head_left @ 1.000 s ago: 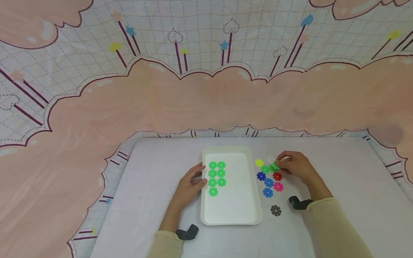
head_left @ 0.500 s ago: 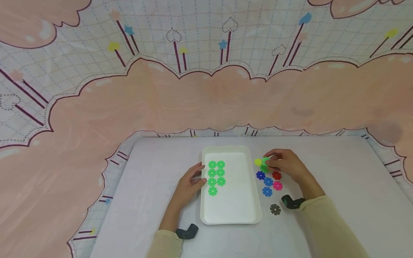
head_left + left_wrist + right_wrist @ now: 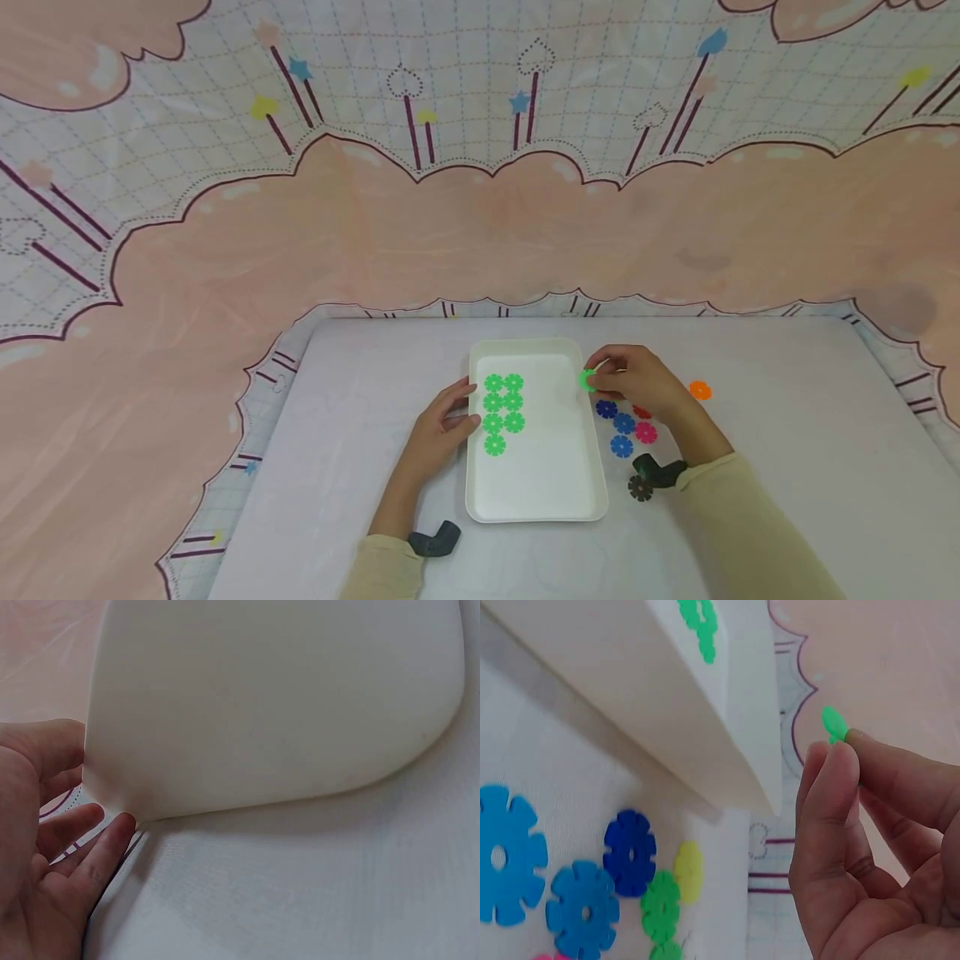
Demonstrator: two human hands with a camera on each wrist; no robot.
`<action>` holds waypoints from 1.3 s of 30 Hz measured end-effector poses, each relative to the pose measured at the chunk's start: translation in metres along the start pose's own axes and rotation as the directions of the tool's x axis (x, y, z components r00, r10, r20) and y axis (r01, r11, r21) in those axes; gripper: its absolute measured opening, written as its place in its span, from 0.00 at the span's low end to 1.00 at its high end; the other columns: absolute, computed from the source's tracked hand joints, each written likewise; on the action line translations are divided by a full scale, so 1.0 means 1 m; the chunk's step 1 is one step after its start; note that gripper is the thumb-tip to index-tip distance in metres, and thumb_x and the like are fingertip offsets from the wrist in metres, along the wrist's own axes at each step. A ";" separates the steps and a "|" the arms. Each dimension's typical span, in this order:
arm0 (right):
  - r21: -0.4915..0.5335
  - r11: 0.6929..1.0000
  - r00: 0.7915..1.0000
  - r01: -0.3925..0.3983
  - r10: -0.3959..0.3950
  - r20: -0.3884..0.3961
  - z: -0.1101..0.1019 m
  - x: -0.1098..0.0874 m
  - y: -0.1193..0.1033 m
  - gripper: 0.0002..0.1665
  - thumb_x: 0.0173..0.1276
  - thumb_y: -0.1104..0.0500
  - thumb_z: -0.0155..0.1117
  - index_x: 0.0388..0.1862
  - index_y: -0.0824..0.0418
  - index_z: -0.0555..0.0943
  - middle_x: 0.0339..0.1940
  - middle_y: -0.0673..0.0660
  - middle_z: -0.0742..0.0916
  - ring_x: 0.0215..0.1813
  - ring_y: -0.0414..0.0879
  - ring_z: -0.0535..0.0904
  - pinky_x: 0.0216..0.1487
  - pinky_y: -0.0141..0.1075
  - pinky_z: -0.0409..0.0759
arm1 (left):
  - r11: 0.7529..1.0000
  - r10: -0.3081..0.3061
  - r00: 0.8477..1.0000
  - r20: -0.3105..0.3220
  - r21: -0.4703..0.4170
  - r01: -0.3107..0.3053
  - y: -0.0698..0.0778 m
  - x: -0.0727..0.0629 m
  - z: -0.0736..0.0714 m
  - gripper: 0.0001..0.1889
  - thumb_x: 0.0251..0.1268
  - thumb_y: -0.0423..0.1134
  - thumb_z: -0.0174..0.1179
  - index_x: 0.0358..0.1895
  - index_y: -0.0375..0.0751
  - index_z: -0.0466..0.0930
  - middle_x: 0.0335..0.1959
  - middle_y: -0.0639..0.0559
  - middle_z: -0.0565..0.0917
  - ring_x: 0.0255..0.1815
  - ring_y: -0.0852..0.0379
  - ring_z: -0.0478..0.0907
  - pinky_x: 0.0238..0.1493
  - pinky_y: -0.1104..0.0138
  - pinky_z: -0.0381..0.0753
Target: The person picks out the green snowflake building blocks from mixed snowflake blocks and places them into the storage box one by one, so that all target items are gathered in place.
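Note:
My right hand pinches a green plastic snowflake disc between thumb and fingertips, over the right rim of the white tray. In the right wrist view the held disc is seen nearly edge-on, above the tray's wall. Inside the tray, several green discs lie in two columns on the left side. My left hand rests at the tray's left edge, thumb and fingers spread along it. The left wrist view shows its fingertips against the tray's outer wall.
Right of the tray lie loose discs: dark blue, lighter blue, pink, and a partly covered red one. A dark grey disc is nearer the front, an orange disc farther right. Green and yellow discs show in the right wrist view.
My right hand has carried the green disc left from the loose discs to the tray's right rim. The orange disc has come into sight behind it. My left hand stays in place.

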State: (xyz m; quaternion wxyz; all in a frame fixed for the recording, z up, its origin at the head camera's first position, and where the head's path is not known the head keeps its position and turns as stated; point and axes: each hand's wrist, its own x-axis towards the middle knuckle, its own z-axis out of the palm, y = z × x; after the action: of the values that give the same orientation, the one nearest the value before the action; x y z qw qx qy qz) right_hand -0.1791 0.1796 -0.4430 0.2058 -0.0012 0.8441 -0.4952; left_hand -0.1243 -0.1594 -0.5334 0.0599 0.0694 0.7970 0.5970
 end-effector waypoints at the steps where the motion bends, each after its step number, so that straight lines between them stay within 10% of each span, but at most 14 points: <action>1: 0.007 1.000 1.000 -0.001 0.001 0.007 0.002 0.000 -0.002 0.16 0.68 0.57 0.72 0.53 0.60 0.83 0.39 0.60 0.85 0.41 0.53 0.87 0.47 0.39 0.91 | 1.000 0.001 1.000 -0.001 -0.001 -0.001 -0.001 0.000 0.000 0.27 0.70 0.42 0.67 0.70 0.49 0.75 0.78 0.60 0.68 0.71 0.50 0.75 0.63 0.71 0.82; 18: 0.030 0.997 0.989 0.065 -0.068 0.128 0.046 0.004 -0.028 0.11 0.65 0.61 0.74 0.44 0.61 0.85 0.35 0.58 0.83 0.36 0.48 0.87 0.46 0.40 0.91 | 1.000 -0.009 1.000 0.011 0.001 0.009 0.004 -0.001 -0.001 0.27 0.70 0.41 0.66 0.71 0.47 0.74 0.78 0.59 0.67 0.71 0.50 0.74 0.63 0.73 0.81; 39: -0.146 0.989 0.986 -0.031 0.054 0.158 0.095 0.013 -0.032 0.08 0.56 0.61 0.80 0.28 0.57 0.86 0.20 0.53 0.88 0.24 0.46 0.83 0.25 0.30 0.78 | 1.000 -0.008 1.000 0.012 -0.014 0.008 0.002 0.000 -0.001 0.27 0.70 0.41 0.66 0.70 0.47 0.75 0.78 0.59 0.67 0.72 0.50 0.74 0.62 0.74 0.81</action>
State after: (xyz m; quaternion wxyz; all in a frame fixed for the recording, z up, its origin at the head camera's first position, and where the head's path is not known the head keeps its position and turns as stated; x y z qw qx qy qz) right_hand -0.1642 0.0816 -0.4609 0.2832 -0.0380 0.8578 -0.4273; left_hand -0.1248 -0.1593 -0.5311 0.0675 0.0691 0.7927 0.6019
